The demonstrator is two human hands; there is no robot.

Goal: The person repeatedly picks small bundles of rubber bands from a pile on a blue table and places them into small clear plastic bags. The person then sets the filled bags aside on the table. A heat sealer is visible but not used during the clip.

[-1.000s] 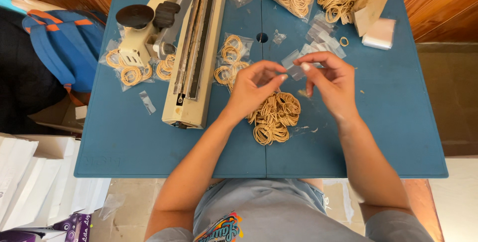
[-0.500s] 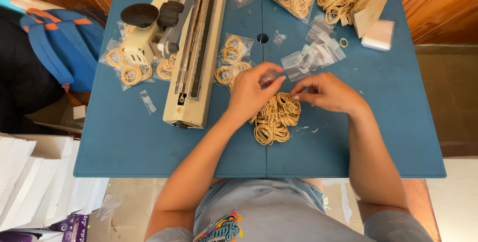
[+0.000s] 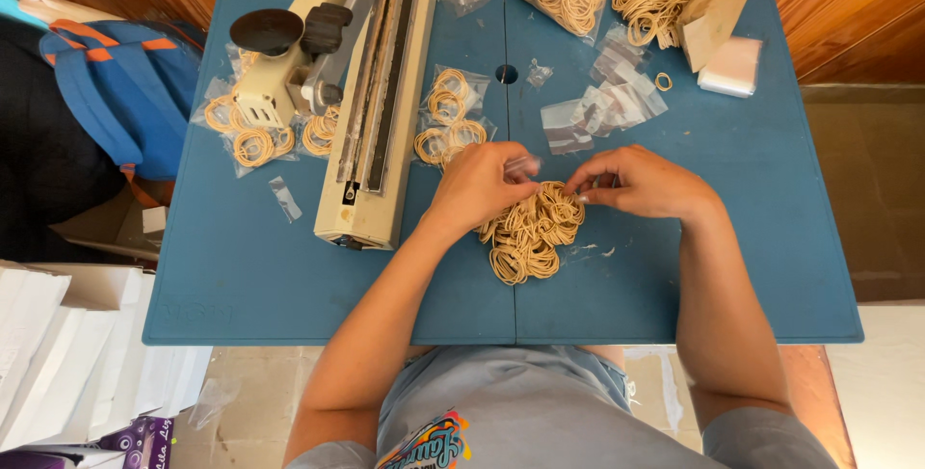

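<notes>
**Hands at the rubber band heap**

Near the middle of the blue table (image 3: 241,286), a heap of tan rubber bands (image 3: 528,233) is lying just ahead of the near edge. The left hand (image 3: 479,185) is pinching a small clear bag (image 3: 521,165) above the heap; the right hand (image 3: 644,183) is pressing narrowed fingertips (image 3: 578,191) into the heap's upper edge. Beside the left hand, a cream sealing machine (image 3: 371,112) is crowding the table. Loose clear bags (image 3: 602,107) are lying beyond the right hand, while bare blue surface is stretching toward the right edge.
</notes>
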